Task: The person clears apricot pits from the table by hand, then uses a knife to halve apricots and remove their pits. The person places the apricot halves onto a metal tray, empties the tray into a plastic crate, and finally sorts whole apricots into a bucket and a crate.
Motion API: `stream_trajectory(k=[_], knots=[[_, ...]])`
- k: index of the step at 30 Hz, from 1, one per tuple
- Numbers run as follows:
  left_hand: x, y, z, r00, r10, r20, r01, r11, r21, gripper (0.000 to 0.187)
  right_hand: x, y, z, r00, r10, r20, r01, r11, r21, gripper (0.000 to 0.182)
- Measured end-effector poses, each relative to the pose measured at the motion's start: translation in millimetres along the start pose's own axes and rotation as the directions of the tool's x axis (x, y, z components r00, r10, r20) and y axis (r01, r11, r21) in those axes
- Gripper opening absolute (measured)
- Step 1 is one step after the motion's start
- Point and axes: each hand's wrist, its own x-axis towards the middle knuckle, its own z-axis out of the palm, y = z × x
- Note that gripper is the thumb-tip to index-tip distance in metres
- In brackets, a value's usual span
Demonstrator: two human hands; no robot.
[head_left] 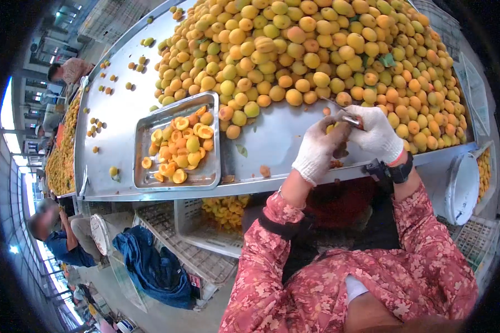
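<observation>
My left hand [320, 143], in a white knit glove with stained fingertips, is closed around an apricot [330, 129]; only a little of its yellow skin shows between the fingers. Against it, my right hand [379, 132], also gloved, grips a small knife [351, 119] whose thin blade points up and left. Both hands are close together above the near edge of the metal table [272, 139]. To their left stands a steel tray [215, 166] of halved, pitted apricots [178, 145]. A large heap of whole apricots [305, 50] rises just beyond the hands.
Below the table edge sits a plastic crate [191, 230] with apricot halves. A blue garment [155, 269] lies on crates at the lower left. A white bucket [462, 188] stands at right. Other people [66, 238] are at the left, near another apricot heap [63, 166].
</observation>
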Motion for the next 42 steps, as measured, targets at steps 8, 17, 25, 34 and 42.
stream_trajectory(k=[8,17,25,34,42], knots=[[-15.4,-4.7,2.5,1.0,-0.015,-0.015,0.013,0.996,-0.091,0.034,-4.7,-4.7,-1.3,0.976,0.004,-0.217,-0.016,0.998,-0.055,0.012],[-61.4,20.7,-30.0,0.96,0.209,-0.186,-0.131,0.923,0.362,0.025,2.0,20.4,3.8,0.988,0.127,-0.085,-0.137,0.984,-0.116,0.033],[-114.1,33.3,-68.3,0.933,0.196,-0.302,-0.01,0.851,0.524,0.023,4.9,8.9,10.8,0.982,0.185,0.041,-0.182,0.98,-0.079,0.033],[-224.2,56.3,-147.9,0.774,0.566,-0.283,0.183,0.227,0.957,0.019,4.8,16.4,15.9,0.989,0.144,0.041,-0.141,0.987,-0.076,0.031],[-255.3,90.2,-285.3,0.364,0.782,-0.507,0.384,0.37,0.846,0.034,16.9,-77.4,43.9,0.867,0.393,0.308,-0.483,0.814,0.323,0.021]])
